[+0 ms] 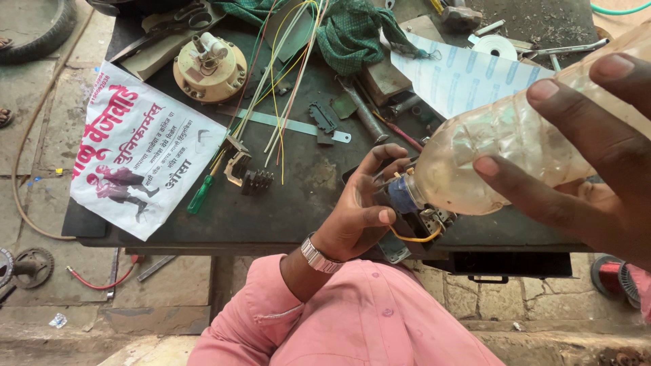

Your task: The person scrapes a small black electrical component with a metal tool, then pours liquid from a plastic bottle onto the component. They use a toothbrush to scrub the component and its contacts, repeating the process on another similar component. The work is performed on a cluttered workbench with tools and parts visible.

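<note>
right hand [597,156]: wrapped around tilted plastic bottle [502,146], blue cap [401,195] down | left hand [359,210]: pinching small part [427,220] with yellow wire [413,238] | over bench [298,190]

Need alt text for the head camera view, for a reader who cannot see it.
The right hand tips a clear plastic bottle, blue neck down, toward a small electrical part that the left hand grips at the edge of a dark workbench. Loose wires, a green screwdriver and a printed leaflet lie beyond.
</note>
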